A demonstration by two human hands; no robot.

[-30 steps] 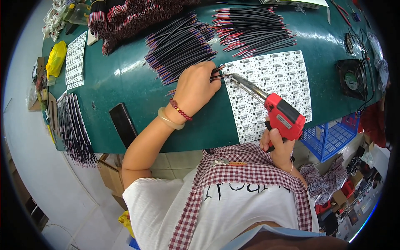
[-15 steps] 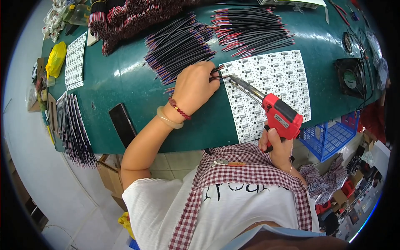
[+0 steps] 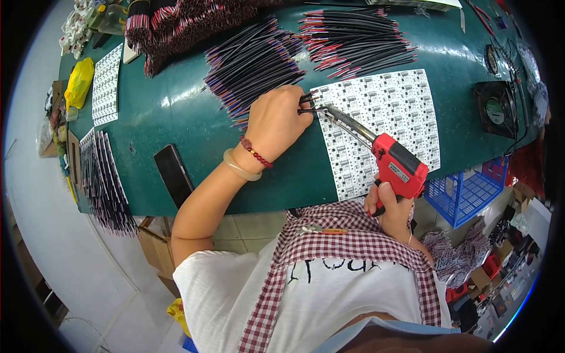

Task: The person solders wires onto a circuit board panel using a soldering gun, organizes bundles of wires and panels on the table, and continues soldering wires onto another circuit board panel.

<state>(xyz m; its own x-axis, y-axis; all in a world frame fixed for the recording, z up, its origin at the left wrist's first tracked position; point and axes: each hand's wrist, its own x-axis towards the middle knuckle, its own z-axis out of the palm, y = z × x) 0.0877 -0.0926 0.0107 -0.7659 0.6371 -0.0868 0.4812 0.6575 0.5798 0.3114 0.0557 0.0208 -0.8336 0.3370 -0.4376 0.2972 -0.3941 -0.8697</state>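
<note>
My left hand [image 3: 279,116] is closed on a few short black wires [image 3: 307,110], their ends reaching the left edge of a white circuit board panel [image 3: 382,126]. In my right hand [image 3: 391,207] is a red and black soldering gun [image 3: 401,166], held by its grip. Its metal tip meets the board's upper left edge, right by the wire ends. A pile of black wires with bluish ends [image 3: 253,67] lies just beyond my left hand. Farther right, above the panel, another pile of black wires with red ends [image 3: 356,44] is spread out.
A phone [image 3: 173,175] lies near the table's front edge. At the left are another white panel [image 3: 107,85], a yellow bag [image 3: 79,83] and boards with wires attached [image 3: 109,182]. A black fan [image 3: 495,110] stands at the right, above a blue crate [image 3: 465,197]. Thick wire bundles [image 3: 176,29] lie far back.
Almost nothing differs. My left hand has shifted very slightly to the right with the wires, and the soldering gun's tip stays at the panel's edge.
</note>
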